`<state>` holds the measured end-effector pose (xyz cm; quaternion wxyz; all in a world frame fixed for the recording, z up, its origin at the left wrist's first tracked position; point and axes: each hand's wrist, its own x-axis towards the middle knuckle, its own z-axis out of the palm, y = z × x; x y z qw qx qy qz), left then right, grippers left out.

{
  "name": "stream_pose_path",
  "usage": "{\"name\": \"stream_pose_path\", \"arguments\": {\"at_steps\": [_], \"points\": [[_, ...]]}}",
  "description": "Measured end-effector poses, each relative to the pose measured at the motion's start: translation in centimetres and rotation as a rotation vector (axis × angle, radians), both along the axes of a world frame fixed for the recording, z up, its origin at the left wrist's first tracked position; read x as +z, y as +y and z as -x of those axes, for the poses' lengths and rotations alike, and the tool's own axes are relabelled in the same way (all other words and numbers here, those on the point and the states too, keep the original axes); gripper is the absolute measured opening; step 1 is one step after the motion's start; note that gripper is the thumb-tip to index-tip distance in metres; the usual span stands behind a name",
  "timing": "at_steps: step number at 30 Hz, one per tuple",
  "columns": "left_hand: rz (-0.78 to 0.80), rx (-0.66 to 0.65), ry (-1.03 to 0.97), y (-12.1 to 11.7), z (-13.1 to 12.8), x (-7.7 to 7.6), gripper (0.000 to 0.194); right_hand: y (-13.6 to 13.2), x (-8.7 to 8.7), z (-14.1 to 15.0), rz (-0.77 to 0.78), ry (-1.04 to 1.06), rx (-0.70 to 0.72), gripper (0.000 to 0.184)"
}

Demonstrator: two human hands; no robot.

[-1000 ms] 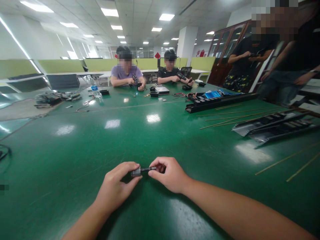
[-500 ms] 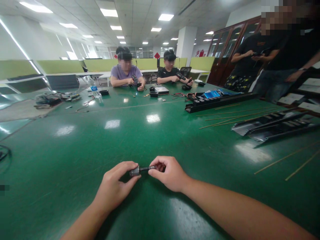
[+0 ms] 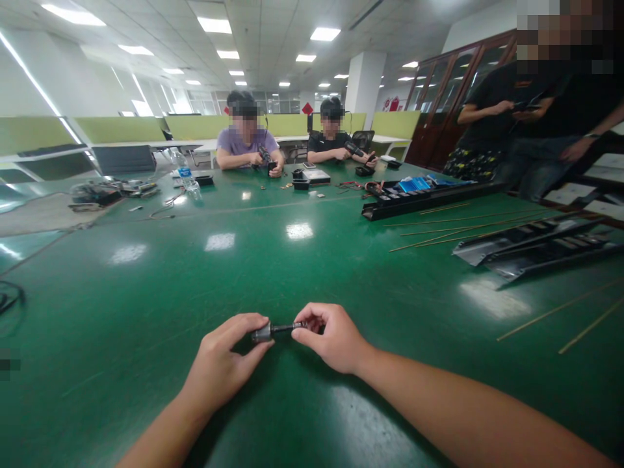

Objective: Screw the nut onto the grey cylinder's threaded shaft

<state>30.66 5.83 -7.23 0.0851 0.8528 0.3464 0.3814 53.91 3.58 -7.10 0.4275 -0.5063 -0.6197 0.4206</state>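
Low in the middle of the head view, a small grey metal cylinder [image 3: 263, 333] with a thin dark shaft [image 3: 281, 329] lies level between my two hands, close over the green tabletop. My left hand [image 3: 229, 354] pinches the cylinder between thumb and fingers. The thumb and fingers of my right hand [image 3: 329, 338] are closed on the shaft's far end, where a short, lighter piece [image 3: 299, 325] shows. Whether that piece is separate from the shaft I cannot tell. Its right end is hidden by my fingers.
Across the green table [image 3: 244, 273] two co-workers [image 3: 248, 140] sit handling dark tools. Black metal channels [image 3: 526, 250] and thin brass-coloured rods [image 3: 439, 237] lie at the right. A water bottle [image 3: 184, 172] and bagged parts [image 3: 112, 188] are at the far left. Two people stand at the right.
My right hand has shifted very slightly to the right, with a little more of the shaft showing. My left hand keeps the cylinder in the same grip.
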Motion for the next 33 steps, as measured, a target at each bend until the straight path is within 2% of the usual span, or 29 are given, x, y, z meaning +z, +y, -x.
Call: {"name": "stream_pose_path", "arguments": {"at_steps": [33], "points": [[0.001, 0.023, -0.005, 0.19, 0.19, 0.23, 0.027, 0.39, -0.5, -0.33, 0.033, 0.052, -0.013, 0.011]]}}
